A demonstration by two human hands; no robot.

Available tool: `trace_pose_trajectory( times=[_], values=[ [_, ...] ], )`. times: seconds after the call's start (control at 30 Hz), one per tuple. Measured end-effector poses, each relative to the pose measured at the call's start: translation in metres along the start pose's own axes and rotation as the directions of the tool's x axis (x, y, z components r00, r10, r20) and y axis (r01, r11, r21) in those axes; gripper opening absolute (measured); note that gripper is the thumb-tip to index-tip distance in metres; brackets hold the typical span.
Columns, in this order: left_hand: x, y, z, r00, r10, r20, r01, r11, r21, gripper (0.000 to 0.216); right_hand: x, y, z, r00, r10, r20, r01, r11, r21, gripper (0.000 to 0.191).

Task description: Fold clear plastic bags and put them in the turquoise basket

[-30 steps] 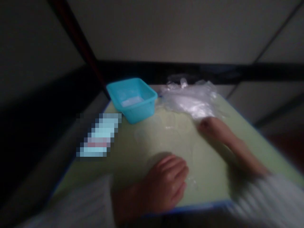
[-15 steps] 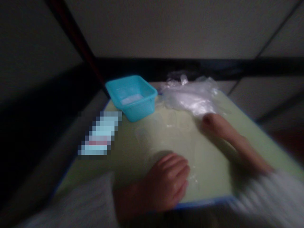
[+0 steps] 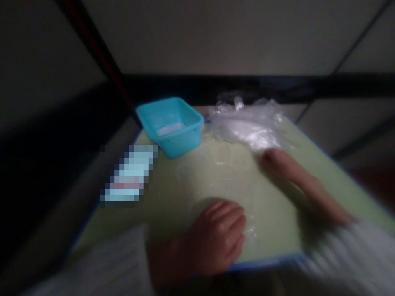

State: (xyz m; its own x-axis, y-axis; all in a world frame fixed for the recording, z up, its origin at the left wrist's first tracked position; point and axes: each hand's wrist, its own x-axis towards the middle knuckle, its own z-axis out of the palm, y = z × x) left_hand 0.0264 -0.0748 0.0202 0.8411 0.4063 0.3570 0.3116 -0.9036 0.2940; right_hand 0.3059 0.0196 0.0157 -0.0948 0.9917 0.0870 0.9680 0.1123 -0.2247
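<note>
My left hand (image 3: 220, 236) rests near the table's front edge with its fingers curled in. Under and around it lies a thin clear plastic piece (image 3: 216, 181), perhaps a bag or sheet, whose faint outlines spread over the tabletop. What the left fingers hold, if anything, is hidden. My right hand (image 3: 279, 164) is closed in a fist further back, right beside a heap of crumpled clear plastic bags (image 3: 251, 125). Its fingertips are in shadow, and I cannot make out anything in them.
A turquoise plastic basket (image 3: 185, 142) with something whitish inside stands at the back left of the yellow-green table (image 3: 277, 230). Left of it lies a pixelated light-blue phone-like screen (image 3: 131, 174). A wall with a dark band runs behind the table. The picture is dim and blurred.
</note>
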Motion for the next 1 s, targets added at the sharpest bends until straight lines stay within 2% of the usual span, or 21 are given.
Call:
trace_pose_trajectory(
  times=[0.07, 0.27, 0.37, 0.43, 0.53, 0.63, 0.77, 0.9, 1.0],
  values=[
    [0.0, 0.001, -0.001, 1.0, -0.007, 0.002, 0.007, 1.0, -0.007, 0.029, -0.001, -0.001, 0.0, 1.0, -0.011, -0.003, 0.012, 1.0, 0.017, 0.015],
    [0.0, 0.0, 0.0, 1.0, -0.004, 0.031, 0.004, 1.0, 0.002, 0.029, -0.002, -0.009, -0.012, 0.998, -0.031, -0.058, 0.042, 0.978, 0.206, 0.011],
    [0.0, 0.0, 0.0, 1.0, 0.006, 0.028, -0.006, 1.0, 0.002, 0.029, -0.004, -0.017, -0.021, 0.999, -0.038, -0.001, 0.036, 0.938, 0.344, 0.014],
    [0.0, 0.0, -0.001, 1.0, 0.004, 0.029, -0.004, 1.0, -0.004, 0.029, -0.006, -0.024, -0.025, 0.997, -0.025, 0.069, -0.017, 0.834, 0.551, 0.016],
    [0.0, 0.001, -0.001, 1.0, -0.006, 0.028, 0.007, 1.0, -0.019, 0.03, -0.009, -0.035, -0.026, 0.989, 0.004, 0.146, -0.118, 0.61, 0.783, 0.02],
    [0.0, 0.002, -0.001, 1.0, -0.022, 0.018, 0.022, 0.999, -0.028, 0.03, -0.01, -0.044, -0.02, 0.976, 0.003, 0.218, -0.196, 0.45, 0.871, 0.022],
    [0.0, 0.003, 0.0, 1.0, -0.026, 0.012, 0.026, 0.999, -0.03, 0.03, -0.01, -0.055, -0.005, 0.959, -0.058, 0.278, -0.256, 0.246, 0.935, 0.019],
    [0.0, 0.002, 0.0, 1.0, -0.015, 0.019, 0.016, 1.0, -0.025, 0.029, -0.009, -0.063, 0.007, 0.952, -0.122, 0.279, -0.267, 0.11, 0.957, 0.019],
    [-0.001, 0.002, 0.001, 1.0, -0.011, 0.003, 0.011, 1.0, -0.014, 0.029, -0.007, -0.064, 0.007, 0.969, -0.093, 0.23, -0.221, 0.093, 0.971, 0.023]
  ],
)
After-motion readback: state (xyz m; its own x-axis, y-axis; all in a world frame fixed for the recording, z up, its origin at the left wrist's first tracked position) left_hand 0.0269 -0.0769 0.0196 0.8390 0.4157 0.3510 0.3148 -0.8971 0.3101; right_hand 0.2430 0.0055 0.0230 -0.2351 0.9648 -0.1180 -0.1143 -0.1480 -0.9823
